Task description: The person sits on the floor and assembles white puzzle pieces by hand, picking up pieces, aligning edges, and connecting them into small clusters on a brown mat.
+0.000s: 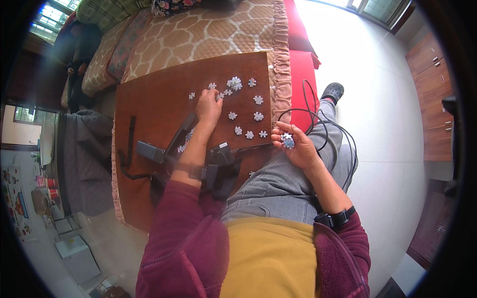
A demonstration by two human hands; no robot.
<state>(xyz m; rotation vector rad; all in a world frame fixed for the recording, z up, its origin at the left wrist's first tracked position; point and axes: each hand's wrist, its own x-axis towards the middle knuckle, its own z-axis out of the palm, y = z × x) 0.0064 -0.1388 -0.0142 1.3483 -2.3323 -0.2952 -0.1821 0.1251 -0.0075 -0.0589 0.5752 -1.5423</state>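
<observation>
White jigsaw puzzle pieces (258,100) lie scattered over the brown wooden board (164,104). A small pile of pieces (234,83) sits near the board's far right. My left hand (208,107) is at the board with its fingertips pinched at a puzzle piece (220,96); other loose pieces lie just beyond the fingers. Palm up beside the board's right edge, my right hand (300,149) is cupped around a small bunch of white and pale blue puzzle pieces (287,140). My left forearm partly hides further pieces (182,148) lying beside it.
A dark device with a strap (221,155) and a grey-blue box (150,152) lie on the board near my left forearm. Black cables (325,134) loop over my right leg. The board rests on a patterned quilted cover (208,35), with red cloth (300,74) hanging alongside.
</observation>
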